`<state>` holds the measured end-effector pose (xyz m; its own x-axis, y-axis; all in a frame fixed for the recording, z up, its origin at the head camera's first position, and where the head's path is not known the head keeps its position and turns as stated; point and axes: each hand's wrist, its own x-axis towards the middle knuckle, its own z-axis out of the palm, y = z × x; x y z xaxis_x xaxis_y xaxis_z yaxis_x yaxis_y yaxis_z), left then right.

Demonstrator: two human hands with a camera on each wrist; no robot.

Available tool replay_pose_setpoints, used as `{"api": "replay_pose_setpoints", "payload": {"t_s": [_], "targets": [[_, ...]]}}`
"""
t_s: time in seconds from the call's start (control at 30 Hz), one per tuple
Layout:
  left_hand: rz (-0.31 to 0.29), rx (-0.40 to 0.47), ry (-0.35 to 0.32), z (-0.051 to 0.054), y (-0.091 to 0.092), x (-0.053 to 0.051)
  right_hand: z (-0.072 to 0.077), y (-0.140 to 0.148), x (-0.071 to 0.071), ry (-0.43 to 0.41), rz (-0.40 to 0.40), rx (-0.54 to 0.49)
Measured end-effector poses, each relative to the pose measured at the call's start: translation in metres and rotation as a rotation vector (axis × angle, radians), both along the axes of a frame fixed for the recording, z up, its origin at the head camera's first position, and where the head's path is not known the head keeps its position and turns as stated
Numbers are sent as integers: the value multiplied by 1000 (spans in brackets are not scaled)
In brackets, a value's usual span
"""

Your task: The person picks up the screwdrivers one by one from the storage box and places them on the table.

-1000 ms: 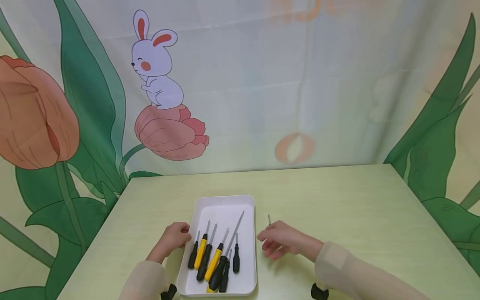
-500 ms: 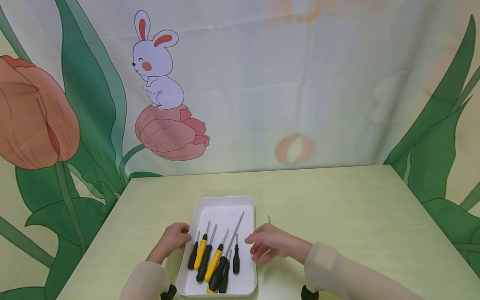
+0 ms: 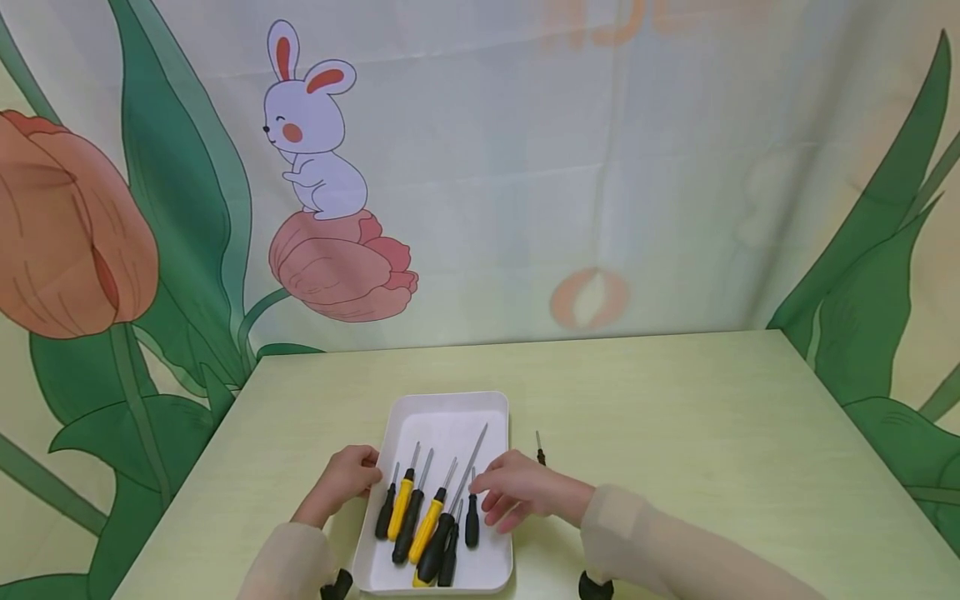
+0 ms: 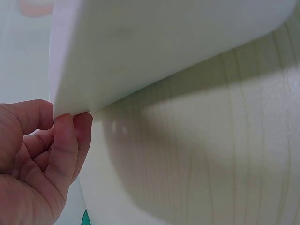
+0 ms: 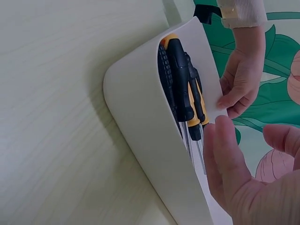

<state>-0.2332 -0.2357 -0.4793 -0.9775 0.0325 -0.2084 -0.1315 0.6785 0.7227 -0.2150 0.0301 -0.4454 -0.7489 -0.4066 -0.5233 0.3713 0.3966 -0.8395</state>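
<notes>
A white tray lies on the table with several black-handled and yellow-handled screwdrivers in it. My left hand pinches the tray's left rim; in the left wrist view, the thumb and fingers meet at its edge. Over the tray's right rim hovers my right hand, its fingers loosely bent and holding nothing. The fingertips are close to a small black screwdriver, whose shank they partly hide; whether they touch it I cannot tell. In the right wrist view the thumb and fingers stand apart.
Another small dark screwdriver lies on the table right of the tray, partly hidden behind my right hand. A curtain printed with a rabbit and tulips hangs behind the table.
My right hand has moved left from the table beside the tray to above its right side, uncovering more of the loose screwdriver. The left hand and tray have stayed put.
</notes>
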Motion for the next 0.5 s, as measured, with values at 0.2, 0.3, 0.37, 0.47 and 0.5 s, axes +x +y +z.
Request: {"api": "replay_pose_setpoints", "payload": {"t_s": [0.2,0.3,0.37,0.47,0.5], "targets": [[3,0,-7,1,1,1,-3,-10,1,16,-7,-3],[45,-19,-30,8,5,4,-4,-15,2,20,-23,-10],[53,-33,-35,10,7,5,-4,-17,3,27,-32,2],[54,-43,-34,9,7,4,-5,-20,4,46,-40,33],[52,-43,-34,8,7,4,-5,-21,4,54,-43,46]]}}
